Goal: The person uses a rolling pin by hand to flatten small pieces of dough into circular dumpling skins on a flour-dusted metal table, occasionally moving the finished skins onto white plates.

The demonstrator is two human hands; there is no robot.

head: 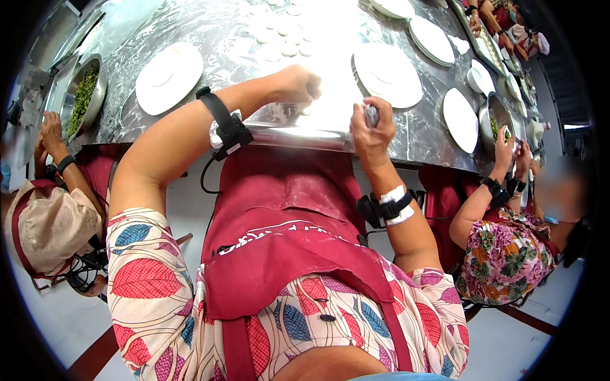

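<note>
My left hand [298, 85] is curled low over the floured steel table [228, 62]. Strong glare washes out its fingertips, and I cannot tell whether they hold anything. A small pale dough piece [305, 111] lies just below that hand. In my right hand [374, 131] is a tool with a rounded grey handle end [371, 115], upright in the fist near the table's front edge. Fingers and glare hide the tool's lower part. Several flattened dough rounds [289, 49] lie on the table beyond my left hand.
White plates [169, 78] stand to the left, with more plates [388, 76] to the right. A metal bowl of chopped greens [86, 95] is at far left, another bowl [493, 114] at far right. Co-workers [505, 247] sit on both sides, their hands near the bowls.
</note>
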